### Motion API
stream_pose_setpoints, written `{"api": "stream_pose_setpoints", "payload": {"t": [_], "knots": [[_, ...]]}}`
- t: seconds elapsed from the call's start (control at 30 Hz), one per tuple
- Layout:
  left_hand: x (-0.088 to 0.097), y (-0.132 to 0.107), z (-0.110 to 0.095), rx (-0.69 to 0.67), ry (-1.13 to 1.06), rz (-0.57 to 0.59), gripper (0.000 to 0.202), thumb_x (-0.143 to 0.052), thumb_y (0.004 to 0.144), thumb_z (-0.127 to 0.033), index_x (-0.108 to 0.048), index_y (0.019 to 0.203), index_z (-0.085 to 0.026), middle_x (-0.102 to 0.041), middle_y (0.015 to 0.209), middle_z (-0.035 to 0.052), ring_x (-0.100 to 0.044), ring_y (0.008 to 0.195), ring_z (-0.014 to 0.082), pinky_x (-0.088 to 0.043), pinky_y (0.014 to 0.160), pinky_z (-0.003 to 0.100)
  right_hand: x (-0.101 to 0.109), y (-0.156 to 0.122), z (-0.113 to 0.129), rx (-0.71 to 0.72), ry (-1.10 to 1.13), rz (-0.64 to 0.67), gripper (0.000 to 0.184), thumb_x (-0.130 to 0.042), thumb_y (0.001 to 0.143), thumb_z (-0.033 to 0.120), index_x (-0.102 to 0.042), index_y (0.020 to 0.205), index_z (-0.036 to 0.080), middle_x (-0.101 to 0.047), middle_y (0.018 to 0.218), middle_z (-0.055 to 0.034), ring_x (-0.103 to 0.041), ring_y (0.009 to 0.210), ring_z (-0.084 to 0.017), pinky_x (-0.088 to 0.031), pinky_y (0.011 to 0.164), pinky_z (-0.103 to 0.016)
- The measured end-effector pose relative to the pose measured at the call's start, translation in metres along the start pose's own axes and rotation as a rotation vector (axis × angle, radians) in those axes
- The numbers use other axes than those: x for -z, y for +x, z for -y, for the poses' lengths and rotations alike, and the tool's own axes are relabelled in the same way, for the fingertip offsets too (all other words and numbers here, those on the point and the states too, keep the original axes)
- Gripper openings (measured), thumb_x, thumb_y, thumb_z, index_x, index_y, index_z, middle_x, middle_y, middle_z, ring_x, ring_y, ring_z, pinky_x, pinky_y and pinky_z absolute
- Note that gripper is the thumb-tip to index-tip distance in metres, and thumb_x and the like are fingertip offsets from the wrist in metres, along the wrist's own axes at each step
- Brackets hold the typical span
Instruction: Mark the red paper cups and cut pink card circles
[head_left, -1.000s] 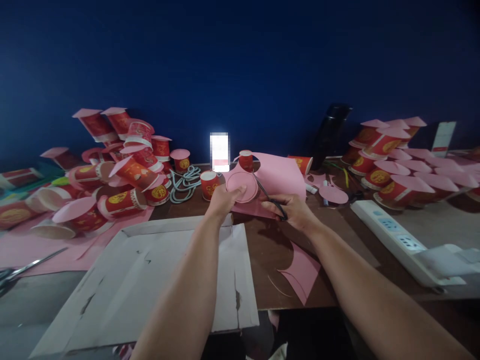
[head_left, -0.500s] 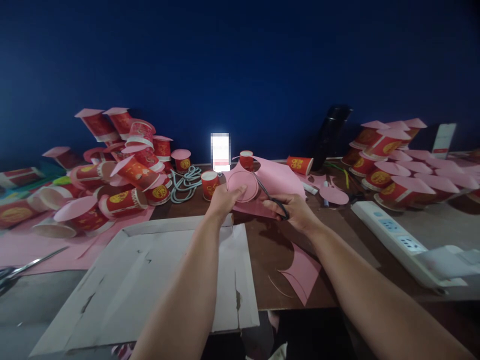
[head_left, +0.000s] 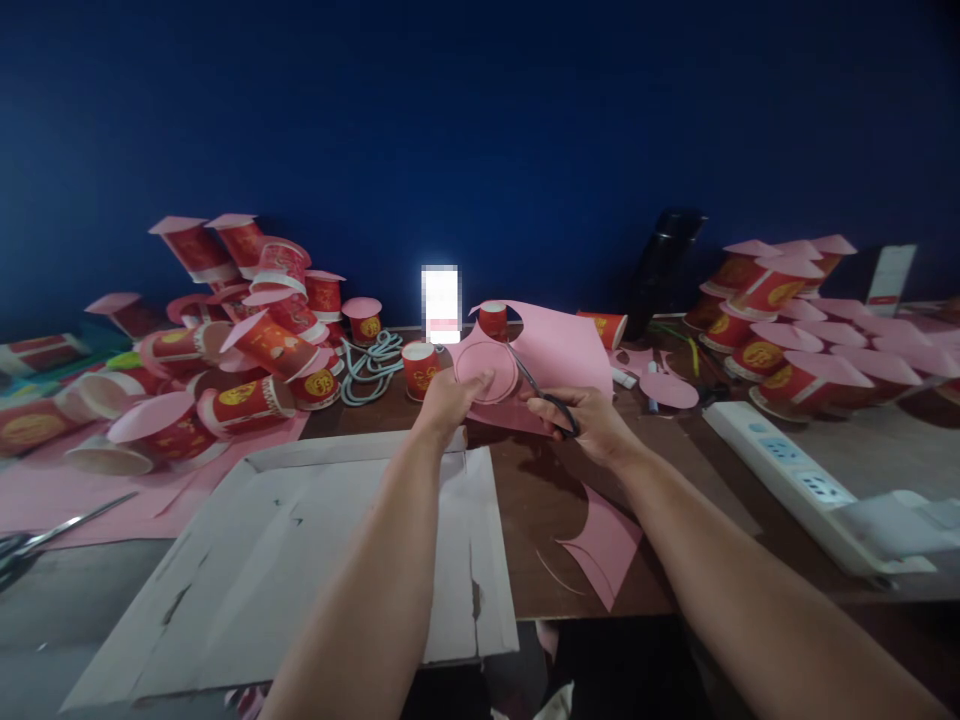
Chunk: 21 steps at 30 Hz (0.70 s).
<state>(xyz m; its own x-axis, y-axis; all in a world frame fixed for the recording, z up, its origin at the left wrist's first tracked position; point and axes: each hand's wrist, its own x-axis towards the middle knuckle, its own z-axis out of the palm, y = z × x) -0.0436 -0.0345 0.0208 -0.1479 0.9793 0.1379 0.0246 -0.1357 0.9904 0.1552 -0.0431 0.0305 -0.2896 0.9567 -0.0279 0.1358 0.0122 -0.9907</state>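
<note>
My left hand (head_left: pixel 452 400) pinches a sheet of pink paper (head_left: pixel 566 350), its thumb lying on a round outline marked there. Closed around the dark handles of a pair of scissors (head_left: pixel 559 408), my right hand (head_left: pixel 589 420) holds the blades against the paper at the right side of that circle. The sheet's far part curls up and has a curved cut edge. A red paper cup (head_left: pixel 421 370) stands just left of the sheet, and another red cup (head_left: pixel 493 319) is partly hidden behind it.
Red cups with pink discs are piled at the left (head_left: pixel 281 265) and stacked at the right (head_left: pixel 780 290). A flattened cardboard piece (head_left: pixel 337 560) lies under my left forearm. Further right are a power strip (head_left: pixel 780 460) and a dark bottle (head_left: pixel 667 270). A pink scrap (head_left: pixel 604 545) lies nearer me.
The far part of the pink sheet has lifted and curled a little higher, covering more of the cups behind. Both hands stay almost in place.
</note>
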Motion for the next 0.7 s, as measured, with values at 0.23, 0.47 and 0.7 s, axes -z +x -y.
{"api": "stream_pose_setpoints", "payload": {"t": [0.23,0.47,0.7], "knots": [[-0.0069,-0.0009,0.0021,0.063,-0.098,-0.007,0.05,-0.077,0.06,-0.044,-0.07,0.096,-0.01,-0.07,0.097,0.0142,-0.065,0.084,0.0246,-0.05,0.076,0.035,-0.0023,-0.0002,-0.0002,0.014,-0.027,-0.011,0.053,-0.075,0.062,0.054,-0.073,0.098,0.014,-0.053,0.056,0.0027,-0.046,0.048,-0.007,-0.04,0.045,-0.021],[-0.0063,-0.0017,-0.0007,0.053,-0.135,0.008,0.049,-0.078,0.059,-0.042,-0.07,0.095,-0.01,-0.071,0.094,0.0137,-0.065,0.084,0.0246,-0.049,0.078,0.036,-0.0007,0.0012,-0.0017,0.005,-0.031,-0.02,0.055,-0.076,0.06,0.053,-0.073,0.098,0.014,-0.054,0.055,0.0028,-0.046,0.046,-0.007,-0.039,0.045,-0.021],[-0.0046,0.0035,0.0049,0.065,-0.126,-0.048,0.046,-0.077,0.057,-0.04,-0.071,0.092,-0.011,-0.071,0.085,0.0103,-0.064,0.079,0.0209,-0.049,0.076,0.033,-0.0003,0.0002,0.0009,0.025,-0.034,-0.026,0.056,-0.075,0.061,0.055,-0.073,0.098,0.013,-0.053,0.055,0.0027,-0.045,0.048,-0.007,-0.039,0.044,-0.021]]}}
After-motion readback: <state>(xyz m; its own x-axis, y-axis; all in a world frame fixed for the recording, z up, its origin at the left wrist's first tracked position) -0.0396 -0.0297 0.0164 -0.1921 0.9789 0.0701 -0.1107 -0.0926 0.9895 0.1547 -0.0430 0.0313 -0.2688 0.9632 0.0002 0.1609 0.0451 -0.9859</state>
